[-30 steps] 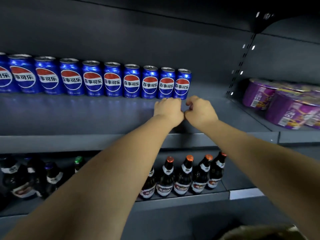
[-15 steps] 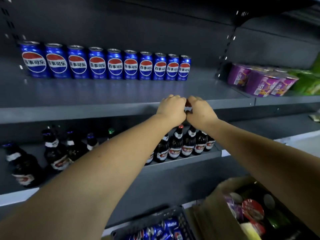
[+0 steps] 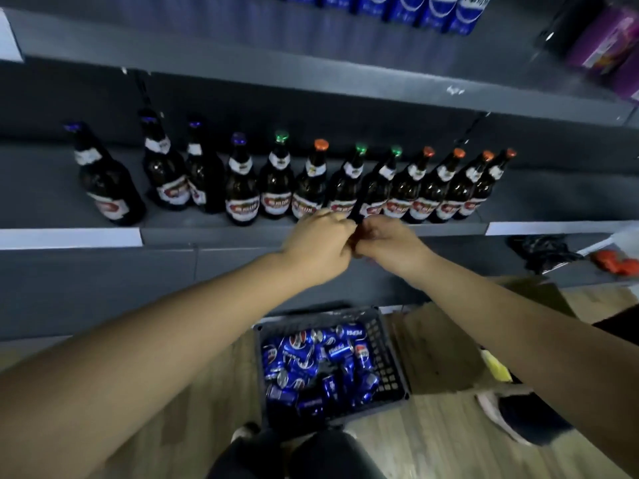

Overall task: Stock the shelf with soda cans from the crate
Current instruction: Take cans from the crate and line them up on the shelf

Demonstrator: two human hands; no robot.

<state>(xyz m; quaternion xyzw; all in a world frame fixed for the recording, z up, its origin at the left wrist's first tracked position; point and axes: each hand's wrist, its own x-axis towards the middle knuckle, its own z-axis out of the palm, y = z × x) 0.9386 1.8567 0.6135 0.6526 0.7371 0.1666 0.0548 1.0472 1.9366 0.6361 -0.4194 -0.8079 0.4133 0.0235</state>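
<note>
A dark plastic crate (image 3: 389,354) stands on the floor below me, filled with several blue soda cans (image 3: 313,361) lying jumbled. More blue cans (image 3: 432,10) stand in a row on the upper grey shelf (image 3: 276,67) at the top edge. My left hand (image 3: 320,242) and my right hand (image 3: 389,242) are both curled into fists, knuckles touching, in front of the bottle shelf's lip. Neither hand shows anything held.
A row of dark glass bottles (image 3: 276,181) with coloured caps fills the middle shelf (image 3: 193,233). Purple packages (image 3: 608,43) sit at the top right. An open cardboard box (image 3: 439,350) lies right of the crate on the wooden floor. My knees (image 3: 297,458) are just behind the crate.
My view has tilted down from the can shelf to the bottle shelf and floor. Both fists came down together, away from the can row. The crate is now fully in sight.
</note>
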